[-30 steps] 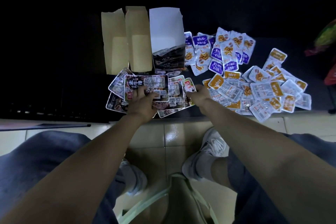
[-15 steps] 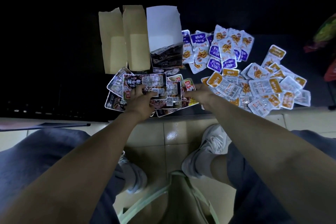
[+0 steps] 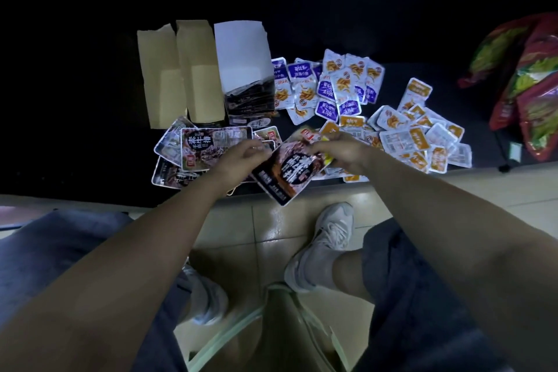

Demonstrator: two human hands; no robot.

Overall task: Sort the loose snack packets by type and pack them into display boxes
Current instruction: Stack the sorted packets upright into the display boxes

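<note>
Now dark packet between left hand, right hand.

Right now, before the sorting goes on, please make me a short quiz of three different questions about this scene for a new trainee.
1. True or false: the white display box already holds dark packets.
2. Which packets lie nearest the white display box's right side? A. purple packets B. orange packets C. large red bags
3. Fill in: the left hand and right hand hold one ____ packet.

Key: 1 true; 2 A; 3 dark.
</note>
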